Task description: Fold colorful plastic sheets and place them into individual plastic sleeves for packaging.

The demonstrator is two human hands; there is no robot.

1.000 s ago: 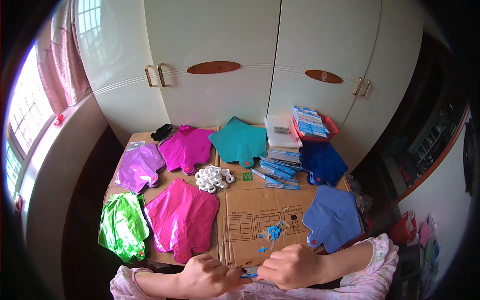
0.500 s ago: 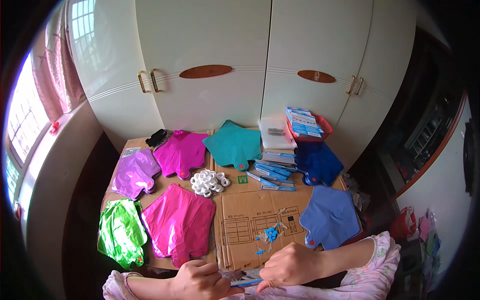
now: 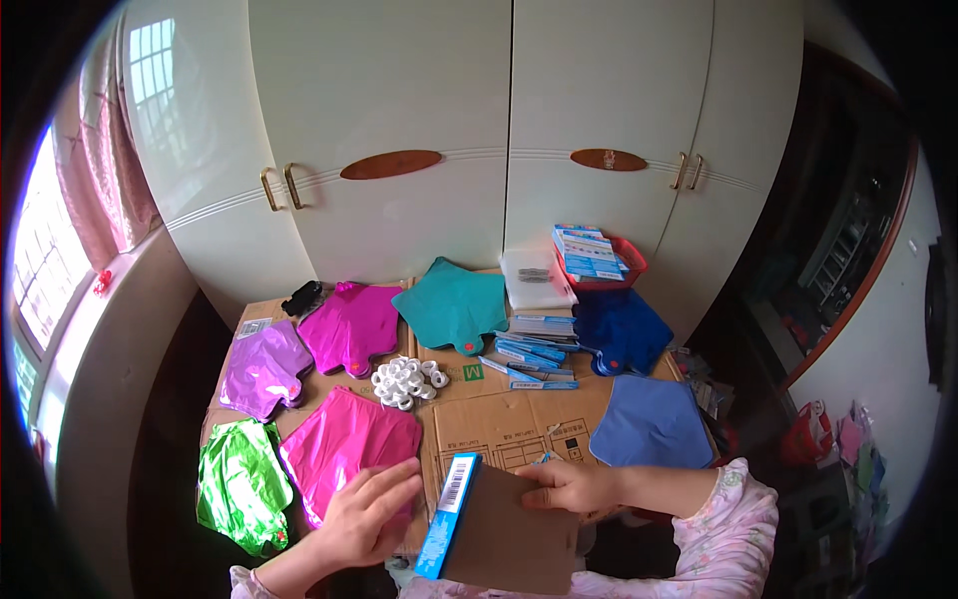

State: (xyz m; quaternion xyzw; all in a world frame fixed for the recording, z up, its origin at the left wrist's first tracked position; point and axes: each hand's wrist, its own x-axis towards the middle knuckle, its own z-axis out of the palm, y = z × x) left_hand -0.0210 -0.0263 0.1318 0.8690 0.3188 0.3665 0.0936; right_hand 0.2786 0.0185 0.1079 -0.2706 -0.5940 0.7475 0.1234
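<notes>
My right hand [image 3: 571, 487] grips the upper right edge of a flat cardboard box [image 3: 514, 529], thumb on top. Its broad face is plain grey-brown, and a narrow bright blue side with a barcode runs along its left. My left hand [image 3: 374, 514] is just left of that blue side, fingers stretched out and holding nothing. Under its fingertips, farther down on the table, lies a pile of shiny pink foil balloons [image 3: 344, 449]. Small blue and tan scraps beyond the box are mostly hidden by it and my right hand.
Cardboard sheeting [image 3: 469, 419] covers the table. Flat foil balloon piles surround a heap of white rings [image 3: 404, 381]: green [image 3: 239, 479], lilac [image 3: 261, 371], magenta [image 3: 349, 329], teal [image 3: 454, 304], dark blue [image 3: 624, 324], pale blue [image 3: 654, 424]. Flat blue-edged boxes [image 3: 539, 354] and a red basket [image 3: 624, 262] stand behind.
The box, seen edge-on low between both hands before, is now raised with its broad face showing. My left hand has let go and opened; my right hand keeps hold. The view has shifted slightly.
</notes>
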